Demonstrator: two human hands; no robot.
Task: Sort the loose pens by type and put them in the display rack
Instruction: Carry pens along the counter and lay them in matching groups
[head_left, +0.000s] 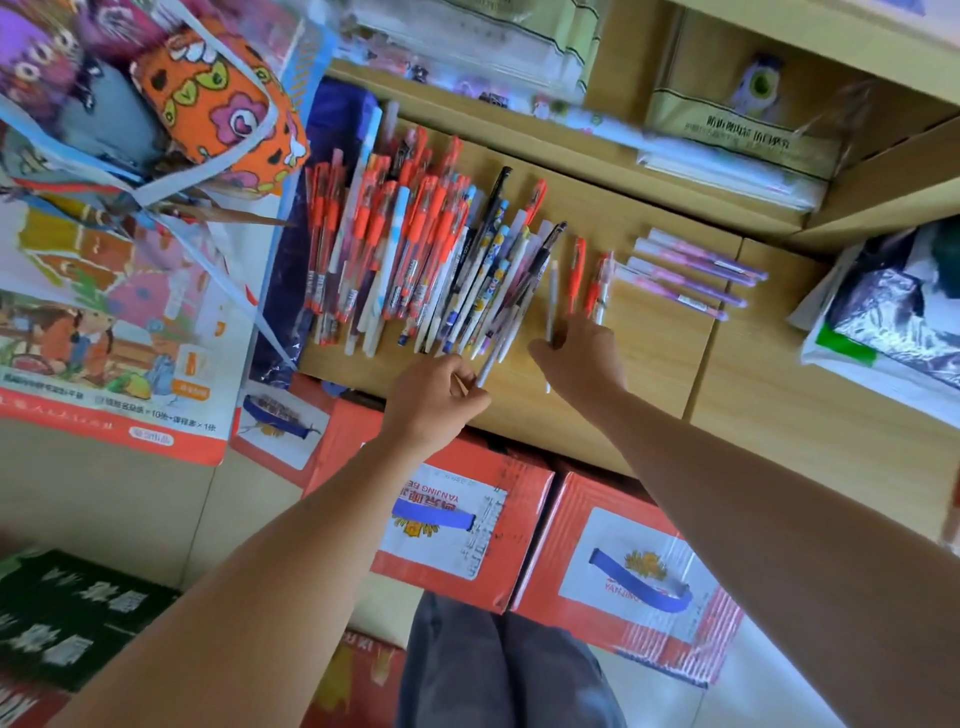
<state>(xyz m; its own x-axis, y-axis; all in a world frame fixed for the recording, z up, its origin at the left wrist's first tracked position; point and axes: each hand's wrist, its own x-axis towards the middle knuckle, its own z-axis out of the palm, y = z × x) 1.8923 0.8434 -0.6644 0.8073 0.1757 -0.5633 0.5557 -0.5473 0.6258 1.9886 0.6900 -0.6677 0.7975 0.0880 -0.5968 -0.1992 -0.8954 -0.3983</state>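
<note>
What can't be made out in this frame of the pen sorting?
Head view only:
- No display rack is recognisable in the frame.
- The left hand: its curled fingers hide whether it grips one pale pen or several.
- The right hand covers the middle of the white pen, so contact underneath is hidden.
- The pen pile: its printing is too small and blurred to read.
- The plastic packet is cut off by the right edge.

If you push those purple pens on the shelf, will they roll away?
Probably a little: the purple pens look round and slim, lying loose on the flat wooden shelf. They seem stiff and light. Side by side, they may bump and stop.
</note>
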